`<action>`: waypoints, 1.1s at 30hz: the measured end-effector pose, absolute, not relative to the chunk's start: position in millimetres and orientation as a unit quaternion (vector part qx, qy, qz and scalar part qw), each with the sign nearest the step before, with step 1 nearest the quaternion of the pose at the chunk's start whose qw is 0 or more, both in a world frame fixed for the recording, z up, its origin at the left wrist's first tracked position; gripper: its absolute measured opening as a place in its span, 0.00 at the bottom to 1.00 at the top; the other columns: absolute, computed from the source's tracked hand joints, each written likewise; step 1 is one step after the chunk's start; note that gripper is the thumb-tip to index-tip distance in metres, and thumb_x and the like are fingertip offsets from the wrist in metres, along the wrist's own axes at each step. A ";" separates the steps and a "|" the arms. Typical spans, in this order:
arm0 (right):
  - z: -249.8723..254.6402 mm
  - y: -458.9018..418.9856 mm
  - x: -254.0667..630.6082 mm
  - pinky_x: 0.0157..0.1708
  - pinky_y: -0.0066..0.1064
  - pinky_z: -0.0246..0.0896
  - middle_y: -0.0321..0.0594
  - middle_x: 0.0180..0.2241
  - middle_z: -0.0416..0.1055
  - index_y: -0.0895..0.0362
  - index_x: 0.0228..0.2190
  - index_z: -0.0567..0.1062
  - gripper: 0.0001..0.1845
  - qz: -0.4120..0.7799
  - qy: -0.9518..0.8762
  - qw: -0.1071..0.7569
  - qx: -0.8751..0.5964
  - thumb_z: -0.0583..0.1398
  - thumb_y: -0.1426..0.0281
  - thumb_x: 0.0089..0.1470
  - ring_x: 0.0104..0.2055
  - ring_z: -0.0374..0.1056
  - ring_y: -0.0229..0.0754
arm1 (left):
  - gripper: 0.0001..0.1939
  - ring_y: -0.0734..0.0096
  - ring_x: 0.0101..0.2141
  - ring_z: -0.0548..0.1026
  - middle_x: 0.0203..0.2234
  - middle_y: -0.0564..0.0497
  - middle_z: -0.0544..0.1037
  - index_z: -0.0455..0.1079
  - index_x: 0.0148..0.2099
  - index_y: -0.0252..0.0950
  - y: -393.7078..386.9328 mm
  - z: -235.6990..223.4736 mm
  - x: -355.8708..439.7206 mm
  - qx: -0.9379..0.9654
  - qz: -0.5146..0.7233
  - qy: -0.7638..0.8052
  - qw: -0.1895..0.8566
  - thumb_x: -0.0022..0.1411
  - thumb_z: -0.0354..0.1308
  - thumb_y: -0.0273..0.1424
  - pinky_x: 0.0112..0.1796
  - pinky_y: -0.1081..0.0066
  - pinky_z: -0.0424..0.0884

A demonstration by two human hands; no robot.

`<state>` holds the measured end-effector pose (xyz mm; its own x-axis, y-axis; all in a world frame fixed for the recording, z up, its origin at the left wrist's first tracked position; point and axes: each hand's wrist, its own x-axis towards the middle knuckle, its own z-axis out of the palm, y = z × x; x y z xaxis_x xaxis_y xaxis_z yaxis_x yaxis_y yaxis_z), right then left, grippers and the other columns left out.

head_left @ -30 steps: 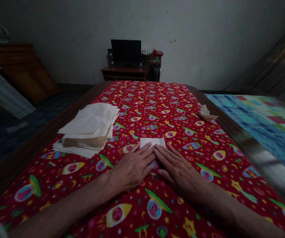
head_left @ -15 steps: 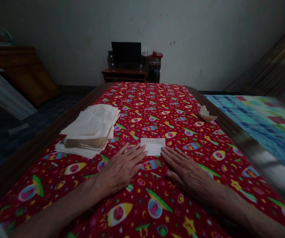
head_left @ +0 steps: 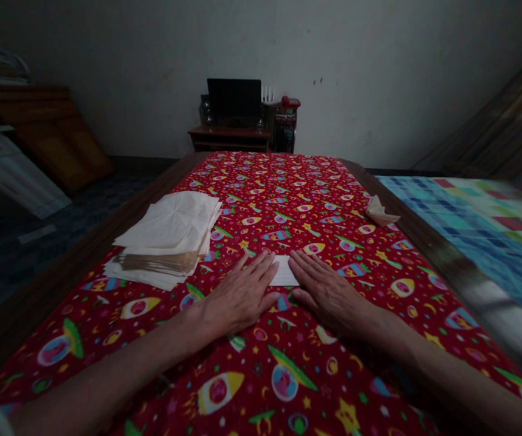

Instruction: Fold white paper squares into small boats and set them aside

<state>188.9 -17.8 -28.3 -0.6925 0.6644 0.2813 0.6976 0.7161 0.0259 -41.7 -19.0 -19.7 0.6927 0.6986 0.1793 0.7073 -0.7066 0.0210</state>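
Head view: a small folded paper rectangle [head_left: 283, 275] lies flat on the red, rocket-printed tablecloth [head_left: 283, 369], between the person's two hands. The left hand [head_left: 243, 297] is open, palm down, its fingertips over the rectangle's left end; the right hand [head_left: 331, 293] is likewise open and flat, its fingertips over the right end. Neither grips anything. Faint parallel lines cross the exposed middle of the rectangle; whether they are creases or ruling cannot be told. To the left, near the table's edge, sits an uneven paper stack [head_left: 165, 227], its top sheet marked by creases that meet near the middle; to the right, well apart, stands a folded paper form [head_left: 380, 213].

Technique (a judgement): flattening is best done with straight fingers and even, moderate pressure, both hands working symmetrically so that the layers stay aligned. Dragging one end harder than the other could skew the folds, and the soft cloth beneath may blunt a crease.

Lettering: faint marks on the stack's top sheet are too small to read. No brand or label is legible on the black monitor [head_left: 234, 98] or the red telephone [head_left: 290, 102] in the background.
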 end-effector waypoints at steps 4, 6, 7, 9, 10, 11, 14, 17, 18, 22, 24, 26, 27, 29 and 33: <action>-30.3 -17.4 197.9 0.62 0.45 0.48 0.57 0.61 0.53 0.69 0.58 0.60 0.30 -0.066 -0.907 0.130 -0.396 0.47 0.60 0.63 0.65 0.45 0.50 | 0.28 0.61 0.64 0.50 0.64 0.40 0.52 0.51 0.65 0.31 -22.5 -18.9 -53.9 -0.916 -0.089 -0.391 0.034 0.69 0.39 0.42 0.61 0.55 0.49; -30.4 -18.9 199.0 0.61 0.45 0.49 0.58 0.61 0.54 0.70 0.57 0.61 0.30 -0.058 -0.900 0.128 -0.413 0.47 0.60 0.63 0.64 0.47 0.51 | 0.28 0.61 0.63 0.51 0.64 0.41 0.51 0.51 0.65 0.31 -23.9 -18.6 -57.1 -0.914 -0.090 -0.395 0.040 0.69 0.39 0.42 0.61 0.55 0.48; -30.6 -19.7 198.9 0.61 0.46 0.50 0.58 0.60 0.55 0.69 0.57 0.62 0.29 -0.053 -0.895 0.130 -0.424 0.47 0.61 0.63 0.64 0.48 0.51 | 0.28 0.62 0.63 0.51 0.64 0.42 0.52 0.52 0.64 0.31 -24.4 -18.6 -57.7 -0.913 -0.089 -0.397 0.042 0.69 0.39 0.42 0.61 0.56 0.48; -31.2 -21.5 197.8 0.60 0.47 0.51 0.56 0.60 0.56 0.67 0.57 0.62 0.28 -0.043 -0.883 0.140 -0.446 0.47 0.62 0.63 0.63 0.50 0.51 | 0.28 0.62 0.63 0.51 0.64 0.42 0.52 0.52 0.64 0.31 -25.0 -18.8 -57.6 -0.911 -0.086 -0.401 0.041 0.69 0.39 0.42 0.61 0.56 0.49; -31.5 -22.4 197.0 0.60 0.47 0.52 0.55 0.60 0.56 0.66 0.58 0.61 0.28 -0.039 -0.876 0.148 -0.457 0.47 0.62 0.63 0.63 0.50 0.50 | 0.27 0.62 0.63 0.52 0.64 0.43 0.52 0.52 0.64 0.31 -25.2 -19.0 -57.2 -0.910 -0.085 -0.403 0.040 0.69 0.39 0.41 0.61 0.56 0.50; -31.8 -23.3 196.2 0.59 0.47 0.53 0.54 0.60 0.57 0.64 0.58 0.61 0.27 -0.034 -0.870 0.158 -0.466 0.47 0.62 0.63 0.63 0.51 0.50 | 0.27 0.61 0.63 0.52 0.64 0.43 0.52 0.52 0.64 0.31 -25.3 -19.4 -56.8 -0.909 -0.086 -0.406 0.038 0.69 0.39 0.41 0.61 0.55 0.50; -33.1 -24.3 194.4 0.56 0.49 0.56 0.52 0.59 0.60 0.60 0.57 0.63 0.26 -0.030 -0.854 0.201 -0.480 0.51 0.59 0.61 0.61 0.55 0.52 | 0.25 0.61 0.63 0.52 0.63 0.43 0.54 0.54 0.63 0.31 -25.1 -21.1 -56.2 -0.906 -0.102 -0.410 0.028 0.70 0.39 0.38 0.61 0.55 0.51; -36.9 -21.0 194.2 0.53 0.47 0.59 0.50 0.54 0.65 0.57 0.49 0.69 0.20 -0.019 -0.842 0.274 -0.464 0.54 0.59 0.59 0.56 0.60 0.51 | 0.24 0.62 0.63 0.52 0.63 0.43 0.55 0.56 0.63 0.31 -24.3 -22.5 -57.1 -0.905 -0.115 -0.409 0.012 0.70 0.38 0.36 0.60 0.55 0.53; -38.5 -19.4 194.3 0.52 0.45 0.61 0.49 0.51 0.67 0.56 0.46 0.70 0.18 -0.006 -0.840 0.295 -0.456 0.55 0.60 0.58 0.54 0.62 0.50 | 0.23 0.62 0.63 0.52 0.63 0.43 0.54 0.56 0.63 0.31 -24.0 -23.0 -57.6 -0.905 -0.118 -0.409 0.008 0.70 0.38 0.36 0.60 0.55 0.54; -39.0 -17.7 193.7 0.44 0.40 0.64 0.46 0.45 0.68 0.54 0.45 0.68 0.17 0.041 -0.823 0.328 -0.462 0.57 0.60 0.56 0.46 0.65 0.47 | 0.25 0.64 0.63 0.51 0.65 0.41 0.50 0.49 0.65 0.30 -22.7 -24.7 -59.2 -0.900 -0.151 -0.408 -0.002 0.70 0.39 0.34 0.60 0.58 0.55; -34.6 -20.8 191.8 0.42 0.40 0.64 0.47 0.45 0.67 0.54 0.51 0.65 0.22 0.039 -0.815 0.319 -0.482 0.58 0.60 0.56 0.45 0.64 0.47 | 0.25 0.64 0.63 0.51 0.65 0.40 0.50 0.48 0.66 0.30 -22.5 -25.0 -59.5 -0.899 -0.169 -0.403 -0.006 0.70 0.40 0.33 0.61 0.58 0.55; -29.6 -24.0 189.9 0.40 0.39 0.63 0.47 0.44 0.66 0.54 0.52 0.64 0.23 0.031 -0.814 0.300 -0.497 0.57 0.60 0.56 0.43 0.63 0.48 | 0.25 0.63 0.63 0.51 0.64 0.40 0.51 0.49 0.65 0.31 -22.7 -24.5 -59.4 -0.898 -0.173 -0.403 -0.012 0.69 0.41 0.33 0.60 0.57 0.55; -27.8 -24.9 189.1 0.39 0.39 0.63 0.47 0.43 0.67 0.55 0.50 0.65 0.21 0.028 -0.814 0.291 -0.502 0.57 0.60 0.57 0.42 0.63 0.48 | 0.25 0.64 0.63 0.52 0.64 0.40 0.51 0.48 0.66 0.31 -22.9 -23.9 -59.3 -0.898 -0.173 -0.405 -0.016 0.69 0.41 0.32 0.61 0.57 0.55; -26.4 -24.6 188.3 0.37 0.37 0.62 0.45 0.39 0.67 0.55 0.44 0.68 0.16 0.029 -0.816 0.282 -0.504 0.58 0.60 0.56 0.40 0.63 0.46 | 0.26 0.64 0.63 0.51 0.65 0.40 0.50 0.45 0.66 0.31 -23.4 -22.8 -59.0 -0.896 -0.171 -0.409 -0.024 0.69 0.41 0.32 0.61 0.58 0.55; -30.1 -20.7 186.4 0.28 0.30 0.58 0.38 0.30 0.68 0.55 0.31 0.70 0.09 0.082 -0.800 0.290 -0.519 0.60 0.62 0.53 0.31 0.63 0.40 | 0.28 0.64 0.64 0.50 0.65 0.41 0.50 0.41 0.67 0.32 -23.8 -22.8 -59.1 -0.894 -0.176 -0.409 -0.037 0.68 0.42 0.31 0.61 0.57 0.54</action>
<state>186.4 -20.7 -30.1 -0.2928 0.8776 0.3796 0.7828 0.4479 -0.4320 -59.1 -23.8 -22.8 0.6030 0.7454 0.2843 0.7193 -0.6621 0.2103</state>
